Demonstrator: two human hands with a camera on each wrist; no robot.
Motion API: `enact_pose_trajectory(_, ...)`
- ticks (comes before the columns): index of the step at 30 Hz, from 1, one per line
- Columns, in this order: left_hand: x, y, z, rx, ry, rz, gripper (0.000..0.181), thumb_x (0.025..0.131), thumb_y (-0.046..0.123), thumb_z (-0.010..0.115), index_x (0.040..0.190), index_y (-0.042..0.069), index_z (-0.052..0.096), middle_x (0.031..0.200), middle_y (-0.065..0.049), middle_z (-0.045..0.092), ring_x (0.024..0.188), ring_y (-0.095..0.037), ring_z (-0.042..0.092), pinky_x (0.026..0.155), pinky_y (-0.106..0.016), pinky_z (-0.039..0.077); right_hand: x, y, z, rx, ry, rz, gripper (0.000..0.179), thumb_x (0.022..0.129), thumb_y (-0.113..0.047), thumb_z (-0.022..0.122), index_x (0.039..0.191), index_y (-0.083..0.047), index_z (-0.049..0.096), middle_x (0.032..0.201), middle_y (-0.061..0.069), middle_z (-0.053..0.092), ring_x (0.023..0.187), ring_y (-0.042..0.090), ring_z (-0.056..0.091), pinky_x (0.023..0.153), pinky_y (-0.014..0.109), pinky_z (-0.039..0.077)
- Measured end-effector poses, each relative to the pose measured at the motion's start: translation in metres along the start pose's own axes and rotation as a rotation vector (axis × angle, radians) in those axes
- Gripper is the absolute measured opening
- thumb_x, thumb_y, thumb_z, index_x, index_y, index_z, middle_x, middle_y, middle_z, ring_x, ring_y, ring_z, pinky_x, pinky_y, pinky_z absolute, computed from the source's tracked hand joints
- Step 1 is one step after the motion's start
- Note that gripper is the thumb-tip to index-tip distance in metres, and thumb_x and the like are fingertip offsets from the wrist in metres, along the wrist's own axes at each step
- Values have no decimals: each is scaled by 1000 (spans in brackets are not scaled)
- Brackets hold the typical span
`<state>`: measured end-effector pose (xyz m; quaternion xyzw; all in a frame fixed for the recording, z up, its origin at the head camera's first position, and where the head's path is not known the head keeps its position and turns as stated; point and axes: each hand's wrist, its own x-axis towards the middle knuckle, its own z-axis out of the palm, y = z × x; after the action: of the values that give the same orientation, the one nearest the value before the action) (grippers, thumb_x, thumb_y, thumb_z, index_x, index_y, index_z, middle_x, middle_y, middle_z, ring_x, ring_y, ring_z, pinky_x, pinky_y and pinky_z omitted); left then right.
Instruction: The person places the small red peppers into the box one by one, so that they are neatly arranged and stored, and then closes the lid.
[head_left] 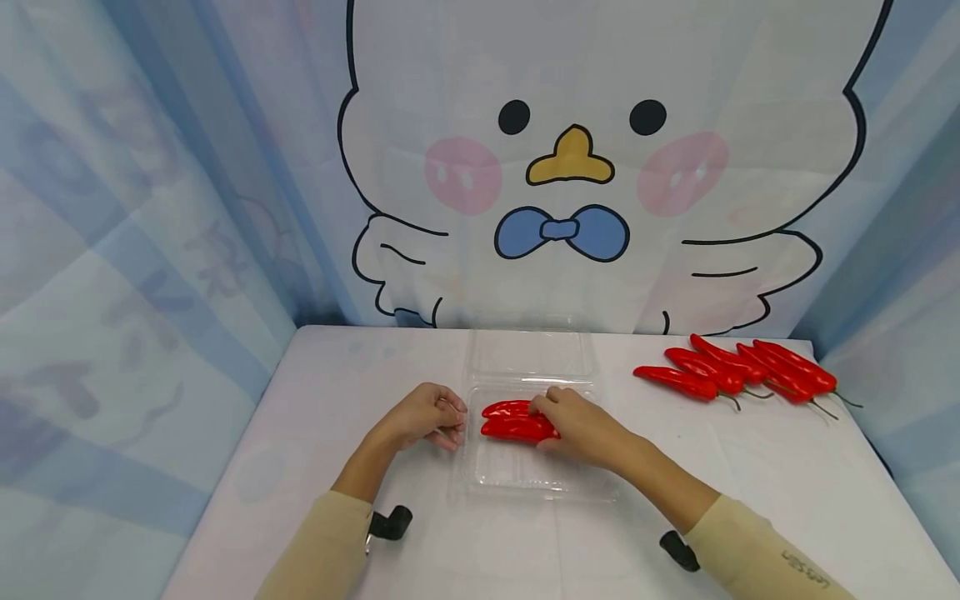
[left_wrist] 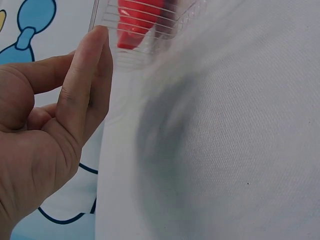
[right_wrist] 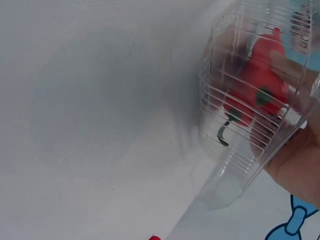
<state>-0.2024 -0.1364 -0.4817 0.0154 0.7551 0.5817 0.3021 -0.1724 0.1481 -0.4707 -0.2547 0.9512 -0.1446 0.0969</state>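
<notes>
A clear plastic box (head_left: 525, 482) stands on the white table with its lid (head_left: 531, 354) folded back away from me. Inside it two glossy red chili peppers (head_left: 517, 429) lie side by side, pointing left. My right hand (head_left: 581, 425) reaches into the box and grips the stem end of the nearer pepper. Through the ribbed wall in the right wrist view, its fingers show around the red pepper (right_wrist: 260, 75). At the box's left edge my left hand (head_left: 427, 417) pinches the rim. Its fingertips meet the rim in the left wrist view.
Several more red chili peppers (head_left: 705, 375) lie in a loose row at the table's back right, stems toward the right. Behind the table (head_left: 322, 467) hangs a patterned curtain (head_left: 577, 292); other curtains (head_left: 150, 250) flank both sides.
</notes>
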Motion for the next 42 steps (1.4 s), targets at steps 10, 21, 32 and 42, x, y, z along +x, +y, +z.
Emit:
enact_pose_trajectory(10,1,0,0,11,5,-7,14,99,1,64,111,-6,62,86,-12,72,67,-18,70,64,-34,66,-3,1,8,-11,39,-9,49,81,-25,89,123,-16,65,104,1,60,94,14,53,78,27,57)
enact_pose_trajectory(21,1,0,1,18,14,-17,15,99,3,66,111,-5,63,86,-13,72,67,-18,71,64,-34,66,-2,0,16,-48,86,19,46,80,-26,90,117,-18,64,101,1,59,91,15,53,76,27,57)
enact_pose_trajectory(32,1,-2,0,5,8,-12,14,98,1,65,110,-6,62,85,-12,72,66,-17,70,63,-35,66,-4,-2,16,-11,80,24,46,79,-25,90,117,-18,64,102,1,59,92,14,53,77,28,57)
enact_pose_trajectory(42,0,0,0,7,-2,-3,14,98,1,65,110,-7,62,84,-12,72,65,-17,70,62,-34,65,-5,2,17,2,83,19,48,78,-27,91,118,-21,65,104,-1,60,93,12,53,78,26,58)
